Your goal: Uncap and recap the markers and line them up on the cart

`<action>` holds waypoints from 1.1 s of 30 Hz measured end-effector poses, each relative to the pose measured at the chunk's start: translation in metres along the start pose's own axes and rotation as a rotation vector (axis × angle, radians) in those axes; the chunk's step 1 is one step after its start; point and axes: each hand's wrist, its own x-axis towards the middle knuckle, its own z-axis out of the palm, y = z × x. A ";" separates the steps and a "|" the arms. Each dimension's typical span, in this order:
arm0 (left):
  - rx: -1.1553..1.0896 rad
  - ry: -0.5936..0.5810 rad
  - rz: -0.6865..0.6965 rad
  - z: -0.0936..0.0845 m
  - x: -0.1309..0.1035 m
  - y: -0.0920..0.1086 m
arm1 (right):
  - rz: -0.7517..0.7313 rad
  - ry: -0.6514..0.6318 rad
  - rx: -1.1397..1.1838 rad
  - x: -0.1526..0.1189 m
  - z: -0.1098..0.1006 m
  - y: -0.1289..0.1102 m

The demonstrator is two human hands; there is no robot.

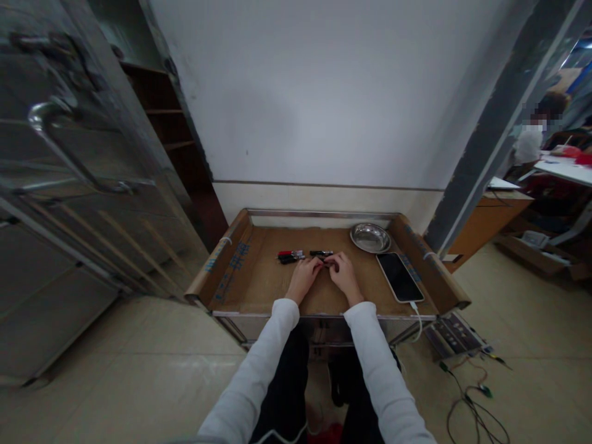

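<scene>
My left hand (305, 276) and my right hand (343, 275) are close together over the cardboard-lined cart top (272, 293), fingers bent and pinched. Between the fingertips is something small and dark, mostly hidden by the fingers; its kind is unclear. Just left of my left hand lie a red pen-like item (287, 253) and a black one (290, 259), side by side. Beyond my fingertips a short black pen-like piece (320, 253) rests on the cardboard.
A shallow round metal dish (370, 238) stands at the back right. In front of it lies a phone (400, 277) with a white cable (418, 316) hanging over the edge. Cardboard sides rise left and right. A power strip (456, 336) with cords lies on the floor; a person is far right.
</scene>
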 end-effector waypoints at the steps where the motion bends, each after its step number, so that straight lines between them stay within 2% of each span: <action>1: 0.038 -0.007 0.002 0.000 -0.001 0.001 | -0.009 -0.022 -0.026 -0.001 -0.001 -0.002; 6: 0.214 0.049 -0.038 0.000 -0.002 0.003 | -0.009 -0.091 -0.123 -0.002 0.000 -0.005; 13: 0.272 0.074 -0.073 0.001 0.003 0.002 | 0.015 0.012 -0.091 0.000 0.005 0.004; 18: 0.259 0.036 -0.011 0.004 0.001 0.001 | 0.063 0.121 -0.008 0.000 0.011 0.012; 22: 0.280 0.048 -0.002 0.007 0.000 0.000 | 0.046 0.109 0.119 0.000 0.013 0.016; 26: 0.326 0.113 -0.025 0.007 0.000 0.001 | 0.027 0.083 0.145 0.000 0.012 0.013; 28: 0.360 0.164 -0.080 0.005 0.000 0.004 | 0.017 0.082 0.135 0.000 0.010 0.011; 33: 0.442 0.284 -0.368 -0.001 -0.005 0.011 | 0.026 0.098 -0.007 -0.002 0.005 0.006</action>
